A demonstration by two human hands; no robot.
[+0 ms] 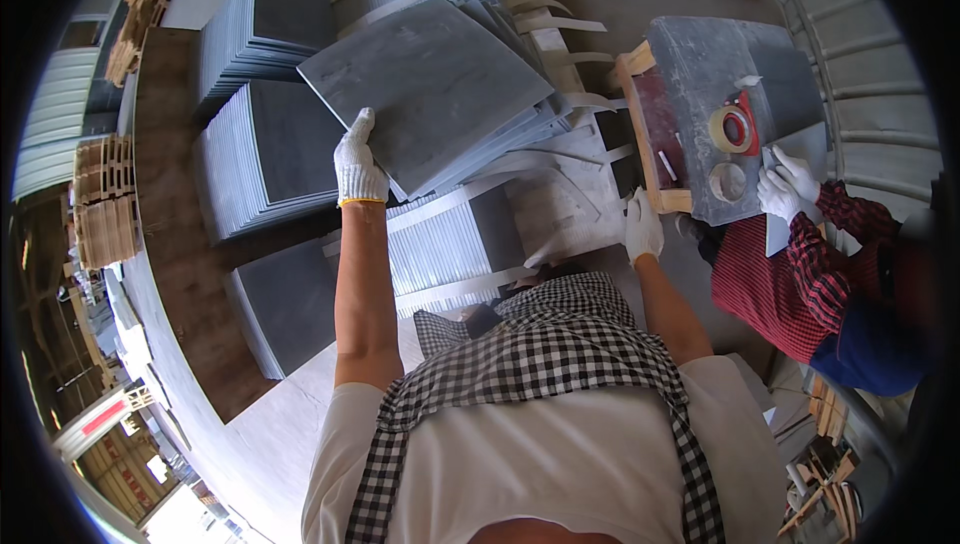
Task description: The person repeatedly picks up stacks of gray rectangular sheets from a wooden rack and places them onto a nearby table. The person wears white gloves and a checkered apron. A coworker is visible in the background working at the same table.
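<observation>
Left hand (358,166) (white knit glove) is gripping the left edge of a dark grey square tile (425,79), fingers clamped on it. Tile is lying tilted on top of a fanned tile stack (500,134), matte and faintly streaked. Right hand (642,227) is hanging beside the wooden counter (650,159), fingers loosely apart, holding nothing. Red-cored tape roll (733,129) is sitting on the counter slab near a co-worker's gloved hands (785,184). Strapped tile bundles (260,154) are sitting at left.

Your left hand (358,164) hemmed by tilted grey slab (430,84); tile stacks (260,144) crowd left. Open gap between strapped stack (450,239) and workbench (720,94). Co-worker's gloved hands (785,184) and tape roll (732,129) block right side beyond your right hand (642,229).
</observation>
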